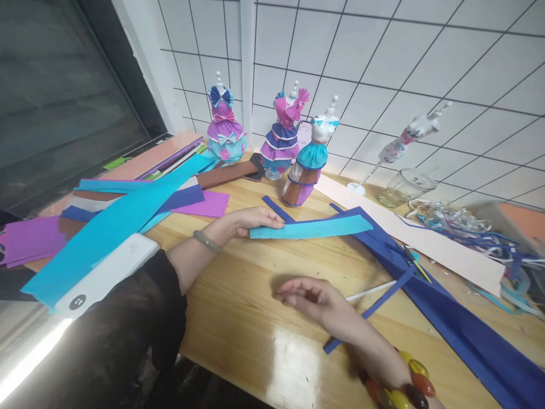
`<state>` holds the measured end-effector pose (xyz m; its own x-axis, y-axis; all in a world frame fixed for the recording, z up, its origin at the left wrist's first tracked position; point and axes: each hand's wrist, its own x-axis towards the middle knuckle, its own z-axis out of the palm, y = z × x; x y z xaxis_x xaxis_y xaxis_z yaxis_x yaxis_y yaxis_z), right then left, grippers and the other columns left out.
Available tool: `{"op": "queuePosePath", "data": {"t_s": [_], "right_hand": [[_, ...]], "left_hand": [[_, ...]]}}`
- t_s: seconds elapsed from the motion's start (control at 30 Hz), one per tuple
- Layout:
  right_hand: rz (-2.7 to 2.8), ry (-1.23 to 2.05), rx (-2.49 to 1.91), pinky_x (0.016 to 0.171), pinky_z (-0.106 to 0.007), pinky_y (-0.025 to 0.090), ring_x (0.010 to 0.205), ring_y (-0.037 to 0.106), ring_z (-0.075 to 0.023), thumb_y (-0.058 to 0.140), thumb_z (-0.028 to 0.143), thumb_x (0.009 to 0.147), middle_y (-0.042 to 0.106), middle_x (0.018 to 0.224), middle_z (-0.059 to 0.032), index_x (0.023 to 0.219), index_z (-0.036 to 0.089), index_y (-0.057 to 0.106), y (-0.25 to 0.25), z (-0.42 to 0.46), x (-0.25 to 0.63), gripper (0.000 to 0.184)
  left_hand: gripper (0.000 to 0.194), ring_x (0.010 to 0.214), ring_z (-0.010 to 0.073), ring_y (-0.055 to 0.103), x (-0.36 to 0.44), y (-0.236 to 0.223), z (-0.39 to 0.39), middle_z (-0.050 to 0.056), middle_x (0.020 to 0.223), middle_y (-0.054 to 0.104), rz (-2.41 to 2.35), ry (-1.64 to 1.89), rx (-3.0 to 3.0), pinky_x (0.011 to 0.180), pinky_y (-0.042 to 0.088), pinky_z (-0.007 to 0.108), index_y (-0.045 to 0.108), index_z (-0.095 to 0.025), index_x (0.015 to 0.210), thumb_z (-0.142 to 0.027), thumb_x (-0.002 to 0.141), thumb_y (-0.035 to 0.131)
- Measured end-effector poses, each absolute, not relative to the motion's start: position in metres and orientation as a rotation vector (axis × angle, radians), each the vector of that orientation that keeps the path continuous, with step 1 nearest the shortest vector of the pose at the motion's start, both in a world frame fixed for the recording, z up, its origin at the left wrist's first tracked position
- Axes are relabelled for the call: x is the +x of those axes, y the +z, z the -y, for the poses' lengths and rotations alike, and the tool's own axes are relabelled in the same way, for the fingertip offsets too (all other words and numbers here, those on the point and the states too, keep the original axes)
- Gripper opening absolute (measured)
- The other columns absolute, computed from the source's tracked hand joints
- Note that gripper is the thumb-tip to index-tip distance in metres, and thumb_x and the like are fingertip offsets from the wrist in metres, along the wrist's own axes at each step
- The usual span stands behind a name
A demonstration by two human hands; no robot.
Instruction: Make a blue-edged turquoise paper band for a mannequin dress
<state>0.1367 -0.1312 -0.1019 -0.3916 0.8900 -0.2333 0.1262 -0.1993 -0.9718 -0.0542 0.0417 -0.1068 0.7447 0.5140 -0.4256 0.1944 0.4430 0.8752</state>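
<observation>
1. Evidently, your left grip (pixel 254 219) pinches one end of the turquoise strip (pixel 319 228), held between the counter's (pixel 230 295) near and back edges.
2. Probably light, soft and easily creased; hold it by its ends.
3. Your right grip (pixel 314 299), loosely parted, appears empty.

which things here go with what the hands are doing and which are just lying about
Likely part of it:
- turquoise strip with a dark blue edge, held by the left hand
- loose dark blue strip, in matching colour
- dark blue sheet, also matching

Probably just lying about:
- white device
- glass jar
- tangled scraps
</observation>
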Motion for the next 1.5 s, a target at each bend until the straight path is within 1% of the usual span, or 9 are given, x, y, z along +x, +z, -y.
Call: {"op": "queuePosePath", "data": {"t_s": [0.1,0.27,0.43,0.67,0.77,0.93,1.13,1.27,1.5], "right_hand": [[1.343,1.600,-1.293,0.096,-0.039,0.045,0.105,0.061,-0.0222,0.070,0.042,0.073,0.068,0.111,-0.0069,0.099,0.022,0.066,-0.102,0.126,0.142,0.033],[0.806,1.513,-1.335,0.098,-0.041,0.045,0.106,0.062,-0.0253,0.064,0.050,0.077,0.068,0.108,-0.0123,0.092,0.019,0.062,-0.106,0.104,0.196,0.034],[0.676,1.305,-1.445,0.091,-0.045,0.051,0.097,0.067,-0.0268,0.067,0.051,0.074,0.070,0.099,-0.0113,0.107,0.023,0.051,-0.112,0.095,0.230,0.046],[0.940,0.878,-1.735,0.065,-0.036,0.059,0.081,0.069,-0.0248,0.068,0.055,0.069,0.067,0.100,-0.0114,0.126,0.020,0.046,-0.119,0.091,0.231,0.070],[1.115,0.732,-1.765,0.063,-0.033,0.057,0.078,0.067,-0.0215,0.062,0.059,0.072,0.065,0.105,-0.0109,0.125,0.018,0.049,-0.120,0.092,0.232,0.068],[1.318,0.523,-1.889,0.081,-0.038,0.048,0.091,0.063,-0.0242,0.046,0.059,0.082,0.069,0.099,-0.0108,0.103,0.016,0.065,-0.121,0.092,0.242,0.051],[1.540,0.306,-2.049,0.069,-0.037,0.047,0.077,0.063,-0.0244,0.047,0.050,0.084,0.070,0.094,-0.0110,0.102,0.016,0.067,-0.121,0.097,0.251,0.044],[1.831,-0.170,-2.022,0.077,-0.044,0.045,0.087,0.060,-0.0290,0.041,0.041,0.089,0.069,0.098,-0.0141,0.095,0.017,0.070,-0.116,0.101,0.241,0.038],[2.299,-0.099,-1.514,0.093,-0.044,0.046,0.109,0.057,-0.0257,0.041,0.022,0.091,0.064,0.115,-0.0165,0.112,0.011,0.063,-0.138,0.110,0.193,0.033]], "left_hand": [[0.028,0.056,0.0059,0.054,-0.054,-0.107,-0.038,-0.002,0.069,0.064,-0.728,0.162,1.207,0.057,0.041,0.020,0.066,-0.015,0.077,-0.037,0.063,0.077],[0.029,0.061,0.0078,0.053,-0.056,-0.115,-0.038,-0.002,0.069,0.062,-0.711,0.059,1.522,0.058,0.039,0.021,0.067,-0.016,0.077,-0.041,0.064,0.075],[0.027,0.068,0.0101,0.054,-0.055,-0.115,-0.040,-0.001,0.073,0.063,-0.668,0.000,1.726,0.063,0.039,0.021,0.068,-0.016,0.081,-0.039,0.067,0.072],[0.022,0.067,0.0101,0.053,-0.048,-0.099,-0.028,-0.002,0.073,0.065,-0.596,-0.115,1.951,0.061,0.037,0.020,0.071,-0.017,0.084,-0.028,0.066,0.070],[0.021,0.067,0.0104,0.053,-0.046,-0.098,-0.025,-0.002,0.076,0.066,-0.559,-0.142,2.037,0.060,0.036,0.020,0.071,-0.017,0.086,-0.026,0.068,0.067],[0.024,0.067,0.0113,0.051,-0.046,-0.102,-0.027,-0.001,0.076,0.064,-0.577,-0.109,2.154,0.058,0.034,0.022,0.070,-0.017,0.090,-0.027,0.069,0.065],[0.025,0.068,0.0133,0.052,-0.049,-0.090,-0.026,0.001,0.075,0.060,-0.677,-0.120,2.280,0.059,0.035,0.023,0.068,-0.017,0.090,-0.033,0.070,0.066],[0.033,0.084,0.0218,0.056,-0.042,-0.082,-0.013,0.008,0.088,0.063,-0.967,0.115,2.558,0.071,0.038,0.029,0.064,-0.016,0.093,-0.043,0.075,0.062],[0.044,0.118,0.0260,0.046,-0.002,-0.107,0.057,0.015,0.120,0.056,-0.931,0.372,2.876,0.095,0.036,0.035,0.051,-0.010,0.119,-0.041,0.089,0.045]]}}
